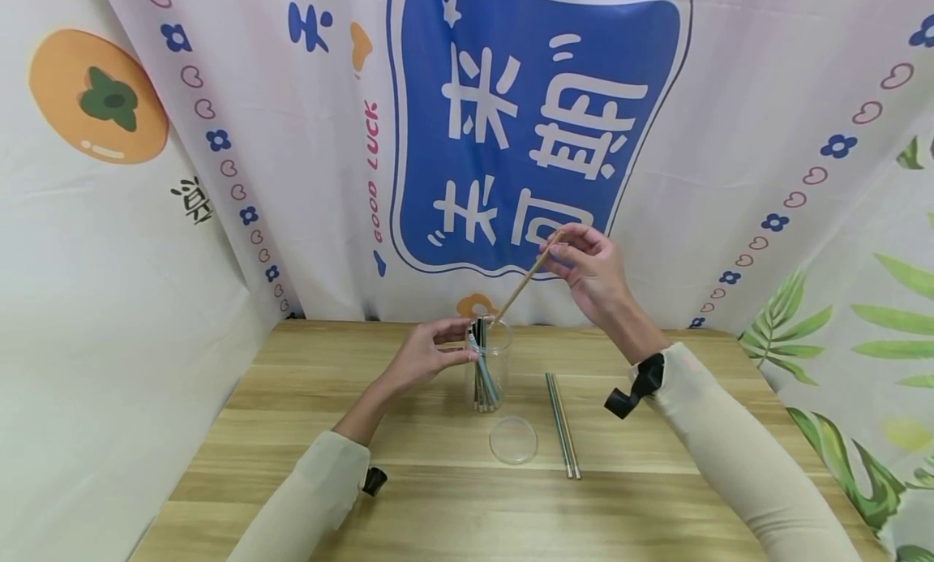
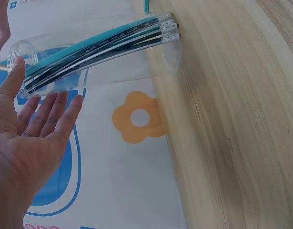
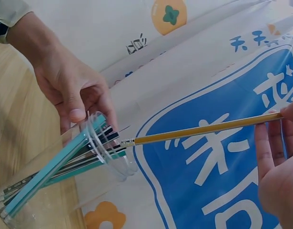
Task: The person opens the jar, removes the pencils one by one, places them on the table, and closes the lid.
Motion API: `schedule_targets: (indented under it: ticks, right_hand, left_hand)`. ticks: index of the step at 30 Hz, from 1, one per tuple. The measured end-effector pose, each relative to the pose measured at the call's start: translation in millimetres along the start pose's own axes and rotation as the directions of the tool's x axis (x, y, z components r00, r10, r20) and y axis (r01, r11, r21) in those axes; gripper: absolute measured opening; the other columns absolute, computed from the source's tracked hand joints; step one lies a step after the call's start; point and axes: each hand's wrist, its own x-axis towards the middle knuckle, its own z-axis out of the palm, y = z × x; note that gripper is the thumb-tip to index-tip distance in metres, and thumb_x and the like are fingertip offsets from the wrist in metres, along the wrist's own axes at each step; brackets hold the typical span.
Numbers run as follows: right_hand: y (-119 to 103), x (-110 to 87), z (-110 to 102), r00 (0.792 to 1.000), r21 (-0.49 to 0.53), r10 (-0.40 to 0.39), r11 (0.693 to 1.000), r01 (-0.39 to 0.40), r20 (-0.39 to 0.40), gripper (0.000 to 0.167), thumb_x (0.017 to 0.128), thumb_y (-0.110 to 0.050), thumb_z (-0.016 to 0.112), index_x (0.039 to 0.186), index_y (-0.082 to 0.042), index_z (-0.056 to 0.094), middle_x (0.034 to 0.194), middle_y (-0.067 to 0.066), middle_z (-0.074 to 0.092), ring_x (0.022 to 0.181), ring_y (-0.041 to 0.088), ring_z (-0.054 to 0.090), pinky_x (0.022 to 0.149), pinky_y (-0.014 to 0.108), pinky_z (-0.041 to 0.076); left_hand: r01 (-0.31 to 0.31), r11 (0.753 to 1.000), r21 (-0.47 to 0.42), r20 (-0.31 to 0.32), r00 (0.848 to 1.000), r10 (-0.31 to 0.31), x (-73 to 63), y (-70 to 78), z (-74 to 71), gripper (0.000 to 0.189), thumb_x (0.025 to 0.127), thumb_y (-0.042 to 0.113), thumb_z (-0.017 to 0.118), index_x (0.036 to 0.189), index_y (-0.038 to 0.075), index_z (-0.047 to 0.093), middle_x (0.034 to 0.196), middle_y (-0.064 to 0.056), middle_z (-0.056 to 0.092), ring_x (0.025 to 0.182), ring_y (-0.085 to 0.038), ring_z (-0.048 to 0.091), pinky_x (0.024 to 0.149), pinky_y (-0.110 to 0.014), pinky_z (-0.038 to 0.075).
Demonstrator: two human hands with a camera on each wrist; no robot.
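In the head view my left hand (image 1: pixel 426 357) holds a clear jar (image 1: pixel 500 375) near its mouth, thumb on one side and fingers on the other. Several teal and black pencils (image 2: pixel 103 45) lean inside the jar, their ferrule ends at its bottom. My right hand (image 1: pixel 593 272) pinches a yellow pencil (image 3: pixel 208 128) by its upper end. That pencil slants down, and its metal ferrule end is at the jar's mouth in the right wrist view. The left wrist view shows the left palm (image 2: pixel 32 152) turned toward the camera, fingertips by the jar's rim.
A round clear lid (image 1: pixel 513 440) lies on the wooden table (image 1: pixel 409 497) in front of the jar. To its right lie two pencils side by side, one teal (image 1: pixel 559 424) and one yellow (image 1: pixel 567 424). A printed curtain (image 1: pixel 328 181) hangs behind the table's back edge.
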Motion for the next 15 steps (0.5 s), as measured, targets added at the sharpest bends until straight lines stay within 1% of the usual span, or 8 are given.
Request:
schedule_targets:
  ticks: [3,7,11,15]
  right_hand:
    - [-6.1,-0.8,-2.0,1.000,0.019,-0.010,1.000,0.010,-0.008,0.028,0.096,0.019,0.059,0.099,-0.006,0.072,0.093,0.008,0.075,0.091,0.023,0.076,0.085,0.037,0.066]
    - [-14.4,-2.5,-7.0,1.000,0.046,-0.018,0.999,0.019,-0.016,0.026,0.096,0.019,0.061,0.100,-0.005,0.072,0.094,0.008,0.074,0.091,0.024,0.076,0.085,0.036,0.066]
    - [-21.4,-5.3,-13.6,1.000,0.053,-0.013,0.998,0.015,-0.028,0.021,0.097,0.015,0.065,0.103,-0.003,0.072,0.096,0.009,0.074,0.091,0.024,0.075,0.085,0.035,0.066]
    - [-26.5,-8.8,-21.5,0.999,0.045,0.006,0.999,-0.004,-0.048,0.019,0.095,0.012,0.070,0.107,-0.002,0.072,0.099,0.009,0.073,0.092,0.023,0.075,0.084,0.034,0.066]
  left_hand:
    - [0.001,1.000,-0.006,0.001,1.000,-0.001,-0.2,-0.1,0.4,0.058,0.088,0.014,0.089,0.139,0.001,0.067,0.134,-0.018,0.071,0.122,-0.035,0.070,0.102,-0.045,0.060]
    - [0.008,1.000,-0.005,0.003,1.000,-0.008,-0.4,-0.8,0.3,0.058,0.088,0.015,0.089,0.140,0.001,0.066,0.136,-0.017,0.071,0.122,-0.034,0.071,0.100,-0.040,0.061]
    - [0.021,1.000,0.000,0.003,1.000,-0.021,-0.2,-0.3,-0.4,0.058,0.088,0.015,0.089,0.140,0.002,0.066,0.136,-0.015,0.071,0.122,-0.032,0.071,0.098,-0.035,0.061]
    - [0.025,1.000,0.003,0.006,1.000,-0.025,-0.3,-0.1,-0.6,0.058,0.088,0.016,0.089,0.140,0.003,0.066,0.137,-0.015,0.070,0.122,-0.032,0.071,0.099,-0.037,0.061]
